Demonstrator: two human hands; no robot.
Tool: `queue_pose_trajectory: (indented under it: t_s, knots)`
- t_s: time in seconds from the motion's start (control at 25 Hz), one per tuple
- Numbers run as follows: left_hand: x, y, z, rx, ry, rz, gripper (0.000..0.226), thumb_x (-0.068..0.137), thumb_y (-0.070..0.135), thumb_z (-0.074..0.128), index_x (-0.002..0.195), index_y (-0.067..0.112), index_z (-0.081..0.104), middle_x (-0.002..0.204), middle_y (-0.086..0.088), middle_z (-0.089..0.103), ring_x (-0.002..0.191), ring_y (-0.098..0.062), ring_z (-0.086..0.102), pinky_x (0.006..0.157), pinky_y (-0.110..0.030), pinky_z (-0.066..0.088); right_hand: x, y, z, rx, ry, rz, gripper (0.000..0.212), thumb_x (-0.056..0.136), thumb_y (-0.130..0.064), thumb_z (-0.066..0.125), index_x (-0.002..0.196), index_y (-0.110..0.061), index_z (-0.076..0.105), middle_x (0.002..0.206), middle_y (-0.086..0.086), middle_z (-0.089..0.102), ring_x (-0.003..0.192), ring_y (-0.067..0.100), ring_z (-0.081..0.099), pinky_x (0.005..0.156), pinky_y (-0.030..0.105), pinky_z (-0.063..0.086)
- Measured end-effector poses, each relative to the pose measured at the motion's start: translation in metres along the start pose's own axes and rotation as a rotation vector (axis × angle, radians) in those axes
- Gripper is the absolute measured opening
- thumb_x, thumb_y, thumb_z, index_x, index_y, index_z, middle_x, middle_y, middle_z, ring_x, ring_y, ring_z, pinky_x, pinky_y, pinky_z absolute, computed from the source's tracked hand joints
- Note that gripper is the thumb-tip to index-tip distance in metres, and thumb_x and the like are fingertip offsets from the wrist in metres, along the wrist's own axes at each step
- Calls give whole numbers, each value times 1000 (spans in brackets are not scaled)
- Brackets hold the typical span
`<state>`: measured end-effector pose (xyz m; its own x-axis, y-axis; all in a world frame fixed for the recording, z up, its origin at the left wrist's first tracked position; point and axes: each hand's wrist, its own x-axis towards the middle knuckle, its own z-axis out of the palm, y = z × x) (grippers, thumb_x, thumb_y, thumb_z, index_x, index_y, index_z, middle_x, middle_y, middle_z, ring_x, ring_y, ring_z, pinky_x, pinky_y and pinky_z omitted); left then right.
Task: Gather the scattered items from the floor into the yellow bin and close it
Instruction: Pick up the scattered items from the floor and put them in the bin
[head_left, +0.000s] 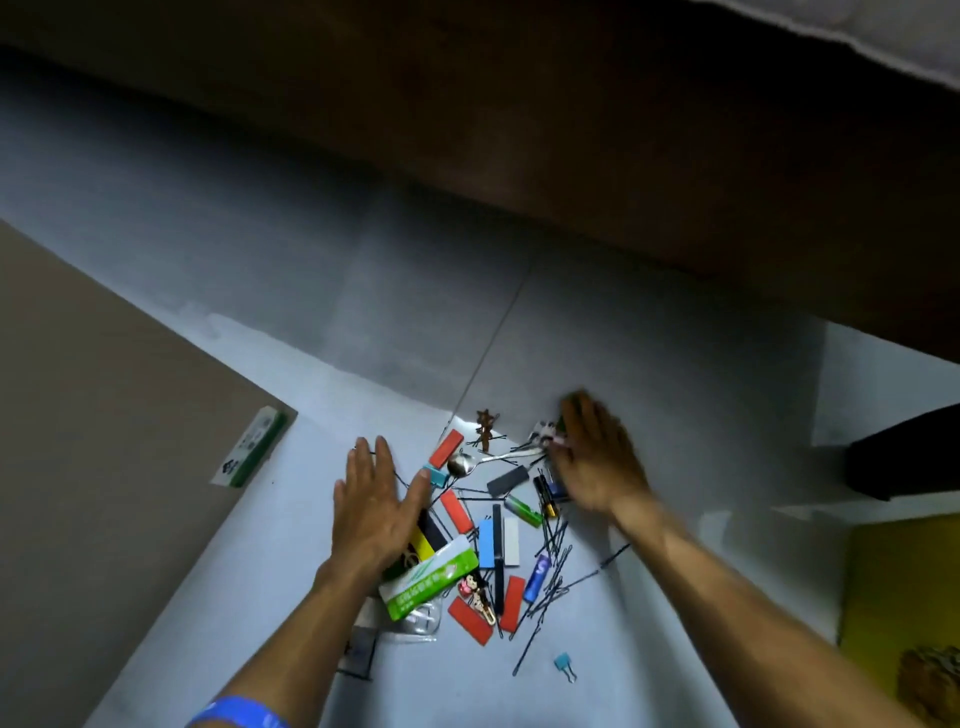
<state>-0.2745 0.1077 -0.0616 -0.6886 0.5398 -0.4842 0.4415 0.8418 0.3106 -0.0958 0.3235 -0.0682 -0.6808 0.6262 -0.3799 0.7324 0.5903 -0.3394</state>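
A pale grey tiled floor (649, 364) fills most of the view, and a heap of small scattered items (493, 540) lies on it, the landmark for the rest. At the frame's right edge, well apart from the heap, shows a corner of the yellow plastic bin (893, 582); whether it is open or closed cannot be told. The left hand (376, 506) lies flat, palm down, on the heap's left edge, fingers straight and slightly spread, gripping nothing. The right hand (597, 457), blurred, sits at the heap's far right edge, fingers extended and close together, holding nothing. Near the left wrist, a green-and-white tissue packet (428, 579) rests in the heap. A metal spoon (460, 464) lies at the heap's far side. A small light-blue binder clip (564, 664) sits just outside the heap's near edge.
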Motion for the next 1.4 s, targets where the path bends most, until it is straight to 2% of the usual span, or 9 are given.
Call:
queue_pose_trajectory:
  t_s: [0.24, 0.32, 0.44, 0.52, 0.68, 0.84, 1.04, 1.24, 1.4]
  knots:
    - [-57, 34, 44, -42, -112, 187, 81, 93, 68, 18, 154, 25, -14, 158, 4, -26, 145, -13, -24, 119, -41, -14, -85, -37, 41, 0, -91, -143, 66, 99, -55, 19, 156, -27, 0, 160, -4, -16, 150, 20, -11, 119, 37, -9]
    - [-72, 13, 41, -87, 55, 26, 72, 97, 61, 27, 155, 31, -3, 162, 3, -16, 150, -19, -12, 118, -44, -9, -90, -27, 35, 33, 16, -37, 69, 97, -57, 33, 156, -29, 12, 163, 0, -3, 151, 23, -1, 120, 43, -1]
    - [-104, -11, 38, -190, 168, -338, 57, 97, 49, 42, 148, 27, 29, 156, -6, 24, 141, -31, 23, 113, -52, 27, -102, -27, 37, 43, 5, 90, 73, 92, -60, 44, 153, -28, 21, 163, 2, 12, 148, 26, 13, 118, 46, 17]
    - [-116, -8, 38, -254, 138, -263, 48, 97, 43, 46, 141, 25, 41, 142, -6, 36, 131, -28, 32, 105, -44, 34, -115, -42, 49, 84, -25, 32, 77, 88, -60, 49, 152, -29, 22, 161, 1, 18, 144, 25, 18, 113, 45, 24]
    - [-116, -10, 29, -296, 178, -368, 53, 94, 42, 52, 143, 28, 37, 142, -5, 36, 131, -28, 34, 102, -47, 35, -122, -50, 51, 218, 56, 232, 86, 81, -69, 53, 151, -34, 18, 161, 1, 17, 142, 28, 21, 108, 50, 29]
    - [-117, 8, 32, -390, 18, -442, 61, 92, 61, 41, 147, 41, 24, 144, -5, 29, 131, -33, 27, 102, -47, 33, -123, -62, 51, 328, 23, 290, 86, 80, -71, 55, 150, -35, 20, 154, 1, 24, 134, 31, 26, 104, 47, 35]
    - [-97, 54, 40, -585, -34, -415, 56, 93, 64, 35, 146, 46, 30, 145, -6, 34, 131, -36, 32, 113, -44, 22, -125, -103, 68, 582, 66, 241, 56, 89, -58, 47, 142, -43, 36, 140, -6, 38, 122, 26, 37, 97, 27, 32]
    - [-94, 56, 54, -748, 10, -374, 45, 94, 60, 37, 139, 51, 38, 140, 3, 44, 129, -28, 31, 102, -36, 27, -121, -119, 77, 1044, 171, 329, 20, 97, -30, 53, 113, -41, 60, 116, -11, 57, 106, 7, 59, 92, 28, 48]
    - [-99, 55, 55, -786, 63, -307, 40, 97, 57, 37, 134, 45, 46, 138, 8, 51, 127, -20, 40, 105, -35, 35, -126, -132, 78, 1391, 240, 364, 25, 100, -13, 49, 93, -30, 66, 99, -7, 70, 99, 11, 65, 81, 20, 49]
